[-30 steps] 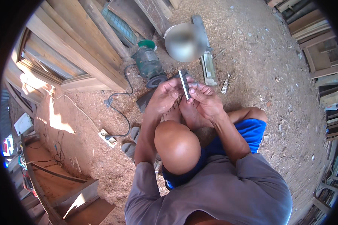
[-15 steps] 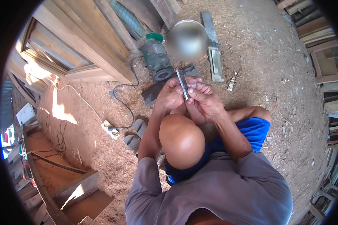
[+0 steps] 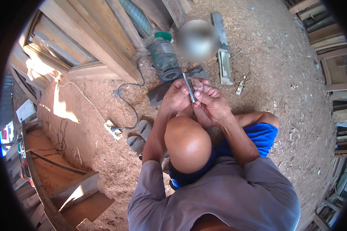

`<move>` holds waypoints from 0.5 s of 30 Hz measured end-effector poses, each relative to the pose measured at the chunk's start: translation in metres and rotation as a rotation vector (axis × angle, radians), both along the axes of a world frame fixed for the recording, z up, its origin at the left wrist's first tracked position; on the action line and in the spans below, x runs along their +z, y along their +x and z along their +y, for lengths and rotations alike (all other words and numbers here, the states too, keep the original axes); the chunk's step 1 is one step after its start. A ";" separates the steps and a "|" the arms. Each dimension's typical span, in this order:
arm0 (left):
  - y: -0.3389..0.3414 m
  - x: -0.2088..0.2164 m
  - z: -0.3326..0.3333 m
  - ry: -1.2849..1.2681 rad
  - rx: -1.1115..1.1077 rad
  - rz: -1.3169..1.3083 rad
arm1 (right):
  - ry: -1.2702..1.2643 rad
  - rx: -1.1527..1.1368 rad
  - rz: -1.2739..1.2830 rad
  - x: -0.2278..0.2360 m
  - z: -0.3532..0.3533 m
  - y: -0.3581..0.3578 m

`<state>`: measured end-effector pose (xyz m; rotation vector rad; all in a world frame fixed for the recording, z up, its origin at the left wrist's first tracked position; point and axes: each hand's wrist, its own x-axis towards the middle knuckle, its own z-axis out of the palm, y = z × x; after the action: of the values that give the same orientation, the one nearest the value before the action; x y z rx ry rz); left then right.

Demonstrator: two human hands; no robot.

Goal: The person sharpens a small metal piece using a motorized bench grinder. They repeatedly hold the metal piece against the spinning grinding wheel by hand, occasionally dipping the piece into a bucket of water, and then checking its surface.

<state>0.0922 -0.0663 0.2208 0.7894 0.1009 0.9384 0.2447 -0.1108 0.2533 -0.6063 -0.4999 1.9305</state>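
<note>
Since earlier frame, your hands drifted slightly lower. Left hand and right hand both pinch metal blade above sawdust floor, near green grinder. Inspection step, likely; next needs steady grip.

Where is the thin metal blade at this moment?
In the head view, the thin metal blade is just above centre, pinched between the left hand and the right hand, above the raised knee and just below the green bench grinder.
</note>
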 end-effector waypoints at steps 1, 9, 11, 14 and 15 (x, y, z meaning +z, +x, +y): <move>-0.001 0.001 0.000 -0.013 -0.005 0.005 | 0.003 0.003 0.006 -0.001 0.000 0.000; -0.002 -0.001 -0.001 -0.014 0.007 0.024 | 0.017 0.022 0.041 -0.006 0.001 0.002; -0.002 0.001 -0.001 -0.016 0.011 0.018 | 0.022 0.022 0.031 -0.006 0.001 0.003; -0.003 0.002 -0.003 -0.056 0.011 -0.011 | 0.034 0.034 0.012 -0.010 0.000 0.003; -0.002 0.002 -0.004 -0.077 0.061 -0.023 | 0.038 0.039 0.005 -0.011 0.000 0.004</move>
<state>0.0900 -0.0699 0.2226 0.7072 0.1409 0.9950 0.2483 -0.1109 0.2421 -0.5707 -0.5477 1.9546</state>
